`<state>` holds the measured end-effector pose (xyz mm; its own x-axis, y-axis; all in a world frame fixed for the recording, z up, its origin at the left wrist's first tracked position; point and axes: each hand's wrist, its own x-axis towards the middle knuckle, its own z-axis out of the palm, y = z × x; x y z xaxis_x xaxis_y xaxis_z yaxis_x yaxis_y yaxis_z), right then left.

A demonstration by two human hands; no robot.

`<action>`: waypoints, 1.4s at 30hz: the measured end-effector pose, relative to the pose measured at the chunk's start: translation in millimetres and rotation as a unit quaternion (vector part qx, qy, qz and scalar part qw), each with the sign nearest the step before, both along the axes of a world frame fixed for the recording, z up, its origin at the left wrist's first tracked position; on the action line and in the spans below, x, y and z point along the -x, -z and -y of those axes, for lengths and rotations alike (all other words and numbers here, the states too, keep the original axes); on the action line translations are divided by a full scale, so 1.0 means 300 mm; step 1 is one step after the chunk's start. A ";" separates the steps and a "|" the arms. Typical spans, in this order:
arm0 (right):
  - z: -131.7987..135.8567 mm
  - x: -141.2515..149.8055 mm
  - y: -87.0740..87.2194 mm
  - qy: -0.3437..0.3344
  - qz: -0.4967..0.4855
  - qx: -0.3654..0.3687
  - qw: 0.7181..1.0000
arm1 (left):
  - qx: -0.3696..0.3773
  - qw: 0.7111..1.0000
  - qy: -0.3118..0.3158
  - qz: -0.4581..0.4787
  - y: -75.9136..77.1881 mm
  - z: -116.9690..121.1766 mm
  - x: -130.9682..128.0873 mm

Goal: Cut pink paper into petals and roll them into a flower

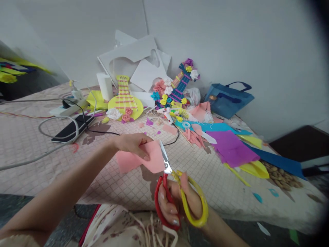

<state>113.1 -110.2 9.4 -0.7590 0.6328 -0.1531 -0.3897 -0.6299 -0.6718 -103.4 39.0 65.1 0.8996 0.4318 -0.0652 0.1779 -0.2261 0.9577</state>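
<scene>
Our 2 bare hands met over a cloth-covered surface [108, 178] patterned with a grid. The fingers of our left hand [133, 142] were closed on a salmon-pink paper [154, 156], thumb on top, holding it raised just above the cloth. The fingers of our right hand [177, 199] were curled through the handles of a pair of scissors [168, 168], 1 loop red and 1 yellow, with the loops spread apart. The blades pointed away from us at the paper's right edge, just right of the left fingers; we could not tell how deep any cut went.

By our judgement the cutting was under way and this piece was unfinished, since a broad part of it was whole in the left fingers. Cut pink strips [194, 137] lay beyond the right fingers, so some cutting looked done. Farther ahead of both hands stood 2 guitar-like shapes: a yellow guitar [115, 103] with strings and paper flowers at its base, and a blue guitar [181, 87] crowded with flowers; both seemed largely decorated. Between these and the fingers rested a glue gun [168, 116]. Well to the right of the right fingers, a purple sheet [232, 147] lay flat, seemingly mostly uncut.
</scene>
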 end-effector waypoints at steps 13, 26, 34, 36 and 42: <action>0.016 0.001 0.005 0.017 -0.047 0.030 0.998 | 0.000 1.000 -0.013 -0.016 0.016 -0.010 0.017; -0.001 0.000 -0.001 0.008 -0.009 0.004 1.000 | -0.025 0.998 0.004 -0.055 -0.003 0.008 -0.001; 0.005 0.006 0.004 0.030 0.004 0.005 1.000 | -0.015 0.998 -0.018 -0.052 0.012 0.008 0.009; 0.001 0.000 0.006 0.039 0.027 -0.017 0.999 | 0.000 0.999 -0.020 -0.044 0.010 0.009 0.010; -0.137 -0.134 -0.023 0.150 0.388 -0.270 0.868 | 0.028 0.992 -0.120 0.001 0.005 -0.023 0.050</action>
